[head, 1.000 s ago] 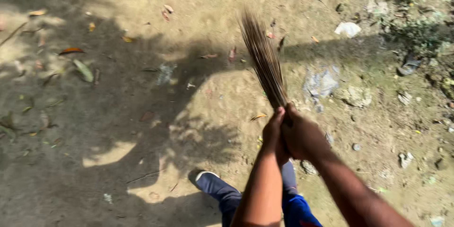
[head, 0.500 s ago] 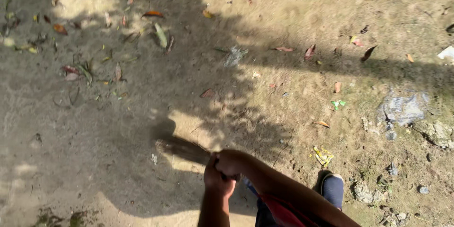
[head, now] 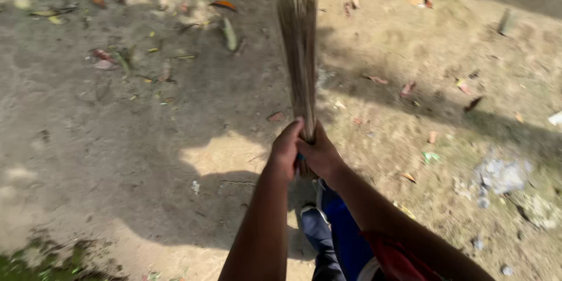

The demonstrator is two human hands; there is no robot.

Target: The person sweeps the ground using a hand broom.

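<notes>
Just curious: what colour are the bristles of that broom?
Dull brown, like dried twigs: the broom shows in the head view, the only one.

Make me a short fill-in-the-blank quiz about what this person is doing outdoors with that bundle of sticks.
1. Both hands, the left hand and the right hand, grip one ____.
2. The broom points ____ from the person.
3. Fallen ____ lie scattered on the dirt ground.
4. The person's trousers are ____.

Missing words: broom; away; leaves; blue

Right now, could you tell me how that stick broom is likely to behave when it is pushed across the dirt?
The broom is a bundle of thin twigs fanning outward, so its tips probably flex and splay. It looks light for its length. Left hand and right hand clamp the bound end, which likely stays stiff.
</notes>
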